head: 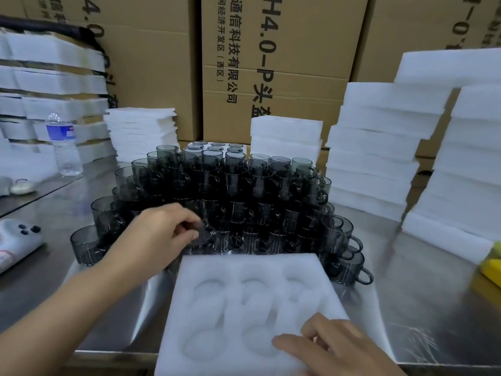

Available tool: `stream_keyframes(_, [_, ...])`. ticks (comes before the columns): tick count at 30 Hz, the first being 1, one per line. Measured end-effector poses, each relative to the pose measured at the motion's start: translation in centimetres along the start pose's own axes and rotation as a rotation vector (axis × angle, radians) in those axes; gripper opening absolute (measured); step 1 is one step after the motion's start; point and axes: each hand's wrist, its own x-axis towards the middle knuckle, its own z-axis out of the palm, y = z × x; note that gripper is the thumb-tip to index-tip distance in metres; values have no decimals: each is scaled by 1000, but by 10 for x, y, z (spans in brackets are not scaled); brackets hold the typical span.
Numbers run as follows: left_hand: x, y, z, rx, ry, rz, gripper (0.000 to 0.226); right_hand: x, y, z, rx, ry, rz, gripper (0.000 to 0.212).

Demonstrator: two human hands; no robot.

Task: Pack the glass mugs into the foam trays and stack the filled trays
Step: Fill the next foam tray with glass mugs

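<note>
The first mug of a fresh tray is being picked, by the look of it. A smoky glass mug (206, 236) in the front row of the massed glass mugs (230, 191), mid-frame, is pinched at the rim by the left hand (162, 234). The foam tray (244, 267), at the bottom centre on the steel table (406, 280), is steadied under the loose, flat fingers of the right hand (333, 346). All of its cavities that show are empty. Next, the mug must be lifted clear of its neighbours and set into a cavity. More foam trays (379, 147) are stacked at the right; their contents cannot be seen.
</note>
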Motion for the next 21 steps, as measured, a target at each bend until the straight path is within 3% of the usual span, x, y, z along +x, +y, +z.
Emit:
stream_keyframes(2, [2, 12, -8, -50, 65, 29, 14, 4, 6, 0, -163, 9, -123, 18])
stream_keyframes(4, [1, 21, -9, -106, 77, 50, 15, 11, 4, 3, -246, -7, -186, 30])
stream_keyframes(6, [-3, 27, -4, -143, 48, 71, 22, 14, 3, 7, -260, -75, -168, 41])
stream_keyframes(10, [-13, 28, 11, -181, 12, 104, 38, 18, -1, 16, -262, -55, -205, 33])
stream_keyframes(21, [-16, 17, 33, -364, -60, 95, 27, 26, 10, 11, -198, -91, -81, 34])
